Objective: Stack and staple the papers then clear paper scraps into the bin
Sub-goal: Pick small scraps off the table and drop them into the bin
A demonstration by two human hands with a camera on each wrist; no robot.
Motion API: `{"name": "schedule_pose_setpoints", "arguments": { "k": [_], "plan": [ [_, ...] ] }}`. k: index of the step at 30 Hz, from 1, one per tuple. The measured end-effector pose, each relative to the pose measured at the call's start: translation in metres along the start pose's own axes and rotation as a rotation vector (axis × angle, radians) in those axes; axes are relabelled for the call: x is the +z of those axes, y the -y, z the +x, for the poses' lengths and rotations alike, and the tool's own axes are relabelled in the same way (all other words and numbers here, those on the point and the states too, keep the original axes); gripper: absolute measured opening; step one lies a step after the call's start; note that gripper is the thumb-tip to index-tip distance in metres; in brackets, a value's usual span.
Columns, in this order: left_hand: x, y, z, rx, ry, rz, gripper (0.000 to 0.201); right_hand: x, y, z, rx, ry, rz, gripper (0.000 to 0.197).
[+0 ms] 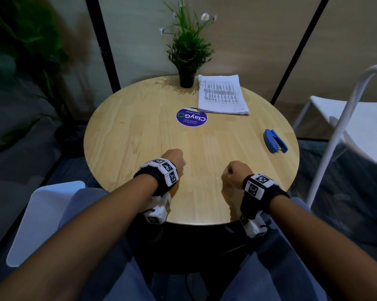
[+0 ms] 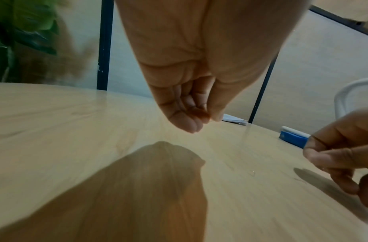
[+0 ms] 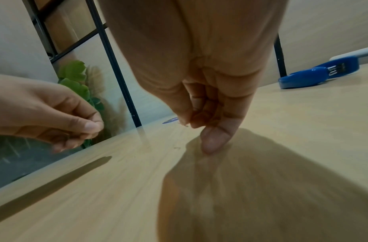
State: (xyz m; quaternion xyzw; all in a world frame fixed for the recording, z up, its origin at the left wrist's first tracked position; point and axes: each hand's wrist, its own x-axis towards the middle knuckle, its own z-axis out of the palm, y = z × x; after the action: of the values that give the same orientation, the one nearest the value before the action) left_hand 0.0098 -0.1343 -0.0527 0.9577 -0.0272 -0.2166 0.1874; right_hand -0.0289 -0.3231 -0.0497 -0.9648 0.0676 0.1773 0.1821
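Note:
A stack of printed papers [image 1: 222, 95] lies flat at the far right of the round wooden table [image 1: 139, 131]; only its edge shows in the left wrist view [image 2: 234, 120]. A blue stapler [image 1: 275, 141] [image 3: 307, 77] rests near the right rim. My left hand [image 1: 174, 158] [image 2: 191, 121] hovers over the near part of the table, its fingers curled into the palm with nothing in them. My right hand [image 1: 233, 172] [image 3: 204, 124] is beside it, also curled, with the thumb tip close to the wood. I see no scraps or bin.
A potted plant [image 1: 187, 77] stands at the table's far edge, left of the papers. A round blue sticker [image 1: 191, 117] is fixed near the middle. White chairs stand at the right [image 1: 346, 118] and near left [image 1: 42, 213]. Black frame posts rise behind.

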Motion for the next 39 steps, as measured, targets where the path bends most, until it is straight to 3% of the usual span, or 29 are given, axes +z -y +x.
{"name": "schedule_pose_setpoints", "arguments": {
  "k": [4, 8, 12, 20, 29, 33, 39],
  "plan": [
    [0.010, -0.006, -0.011, 0.047, -0.063, 0.015, 0.023, 0.000, 0.002, -0.002, -0.003, 0.009, 0.023, 0.029],
    [0.024, -0.021, -0.014, 0.072, -0.110, -0.009, 0.020, -0.003, 0.002, -0.003, -0.010, -0.006, 0.008, 0.011],
    [0.029, -0.026, -0.009, 0.099, -0.130, -0.031, 0.006, 0.002, -0.003, 0.001, 0.007, -0.020, -0.053, 0.026],
    [0.034, -0.025, -0.001, 0.101, -0.085, -0.061, 0.008, 0.011, 0.009, 0.014, -0.059, 0.049, -0.196, 0.025],
    [0.043, -0.025, -0.001, 0.019, -0.096, -0.091, 0.022, 0.010, 0.021, 0.011, -0.096, 0.067, -0.389, 0.006],
    [0.042, -0.032, -0.001, 0.007, -0.090, -0.096, 0.014, 0.013, 0.024, 0.011, -0.141, 0.072, -0.440, 0.027],
    [0.043, -0.041, -0.007, 0.030, -0.104, 0.040, 0.015, 0.016, 0.028, 0.005, -0.125, 0.061, -0.450, 0.029]
  ]
}}
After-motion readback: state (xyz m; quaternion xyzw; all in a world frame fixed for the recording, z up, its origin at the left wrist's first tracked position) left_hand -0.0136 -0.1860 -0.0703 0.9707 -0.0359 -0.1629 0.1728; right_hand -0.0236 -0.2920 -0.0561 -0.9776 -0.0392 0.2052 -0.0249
